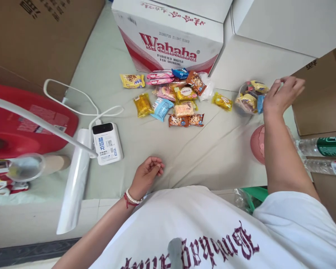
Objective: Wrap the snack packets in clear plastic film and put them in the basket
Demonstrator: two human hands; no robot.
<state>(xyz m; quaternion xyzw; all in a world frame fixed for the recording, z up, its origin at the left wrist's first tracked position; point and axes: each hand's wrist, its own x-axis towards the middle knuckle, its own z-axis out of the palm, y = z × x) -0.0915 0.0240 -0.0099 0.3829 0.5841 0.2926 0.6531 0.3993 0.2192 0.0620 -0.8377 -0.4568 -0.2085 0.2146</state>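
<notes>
My right hand (284,93) is raised at the right, beside a clear round tub (242,104) filled with small wrapped snacks. Its fingers stretch to the right with nothing visible in them; the palm side is hidden. Near the front edge of the table, my left hand (149,172) rests with fingers curled in and nothing showing inside. A yellow-wrapped snack (222,101) lies just left of the tub. Farther left is a pile with a yellow cookie pack (132,81), pink packs (160,80), a light blue packet (161,109) and a brown cookie pack (186,120).
A Wahaha water carton (170,41) stands behind the pile. At left are a white power bank (108,144) with cable, a clear plastic roll (75,186) and a red container (30,119). A pink round object (258,144) and plastic bottles (322,146) sit at right.
</notes>
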